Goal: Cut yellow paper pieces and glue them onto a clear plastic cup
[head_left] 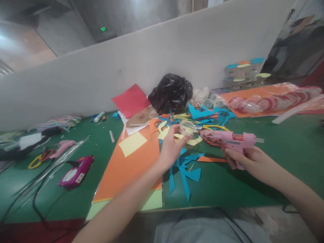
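My left hand (173,145) pinches a small clear plastic cup (187,127) by its side, above the paper scraps. In my right hand (243,158) is a pink hot glue gun (227,137), my fingers wrapped round its handle. The gun lies level and points left, its nozzle close to the cup; whether they touch I cannot tell. A clear glue stick (259,140) juts from the gun's back end. Yellow-handled scissors (216,128) lie just behind the gun. Blue paper scraps (186,166) and an orange paper strip (212,159) are below my hands.
Orange paper sheets (134,175) lie left of centre with a yellow sheet (133,144) on top. A black plastic bag (172,93) stands at the back, beside several clear cups (202,96). Farther left are a purple power strip (76,172) with its cord and another pink glue gun (63,148).
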{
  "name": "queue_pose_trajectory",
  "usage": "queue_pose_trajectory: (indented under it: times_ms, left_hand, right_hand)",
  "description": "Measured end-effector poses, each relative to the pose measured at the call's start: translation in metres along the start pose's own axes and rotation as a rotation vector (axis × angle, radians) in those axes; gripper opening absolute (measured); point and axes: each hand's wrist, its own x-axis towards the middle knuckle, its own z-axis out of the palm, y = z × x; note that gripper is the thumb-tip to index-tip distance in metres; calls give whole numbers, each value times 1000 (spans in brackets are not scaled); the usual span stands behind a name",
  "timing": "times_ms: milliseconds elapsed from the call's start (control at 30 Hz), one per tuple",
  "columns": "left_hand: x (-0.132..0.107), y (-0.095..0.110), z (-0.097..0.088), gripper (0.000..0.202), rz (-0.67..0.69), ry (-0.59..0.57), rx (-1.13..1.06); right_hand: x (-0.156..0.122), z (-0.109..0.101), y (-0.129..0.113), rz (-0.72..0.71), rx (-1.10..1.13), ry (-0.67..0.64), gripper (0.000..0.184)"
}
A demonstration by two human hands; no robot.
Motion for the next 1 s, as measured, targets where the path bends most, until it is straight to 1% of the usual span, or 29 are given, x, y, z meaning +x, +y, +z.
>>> queue_pose_trajectory:
  times_ms: [133, 367, 700, 1000]
  left_hand:
    - [0, 0, 0, 30, -6, 0, 0]
    - [0, 0, 1, 31, -20, -2, -16]
    - [1, -4, 1, 32, -9, 1, -15]
    - [1, -5, 2, 32, -6, 6, -7]
  right_hand:
    - [-1, -1, -1, 19, -10, 2, 86]
    - [0, 1, 5, 10, 12, -19, 82]
    - [1, 1, 6, 3, 26, -26, 82]
    - [2, 0, 2, 8, 10, -17, 84]
